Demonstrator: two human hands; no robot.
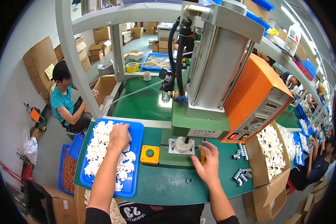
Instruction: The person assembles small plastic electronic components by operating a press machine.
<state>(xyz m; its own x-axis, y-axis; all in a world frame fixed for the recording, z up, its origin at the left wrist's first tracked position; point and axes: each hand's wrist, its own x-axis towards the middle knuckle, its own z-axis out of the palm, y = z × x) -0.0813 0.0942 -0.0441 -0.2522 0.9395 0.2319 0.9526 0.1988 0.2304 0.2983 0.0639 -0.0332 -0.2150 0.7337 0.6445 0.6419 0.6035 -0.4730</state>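
My left hand reaches into a blue tray heaped with small curved white plastic parts. Its fingers are curled down among the parts, and whatever they hold is hidden. My right hand is open, fingers apart, beside a yellow button box at the press base's right side. A round white piece sits on the metal plate under the green press head. Left of the base is another yellow box with a green button.
Metal rings or sleeves lie in groups at the right, with a single ring near the table's front edge. A cardboard box of white parts stands farther right. The orange control box overhangs the right side. A person sits at the left.
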